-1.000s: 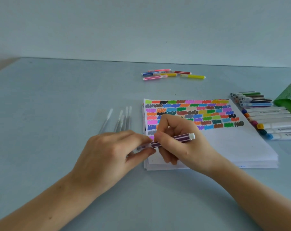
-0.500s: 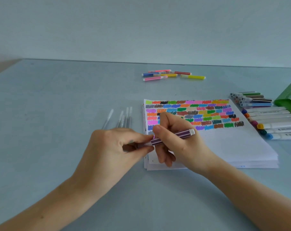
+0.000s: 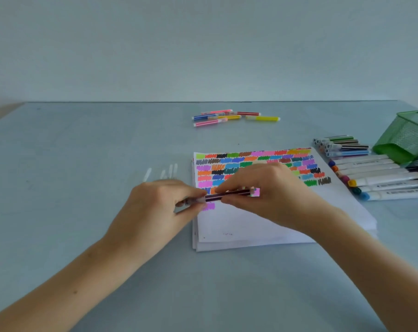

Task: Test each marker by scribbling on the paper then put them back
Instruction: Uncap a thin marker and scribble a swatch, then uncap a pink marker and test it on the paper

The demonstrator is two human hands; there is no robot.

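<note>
Since a second ago the purple marker [image 3: 228, 195] has levelled out, lying horizontal above the paper [image 3: 263, 221]. The right hand [image 3: 272, 192] pinches its barrel; the left hand [image 3: 160, 207] pinches the clear cap end. Thick markers [image 3: 382, 180] and a tipped green mesh holder [image 3: 406, 137] sit right of the paper.
</note>
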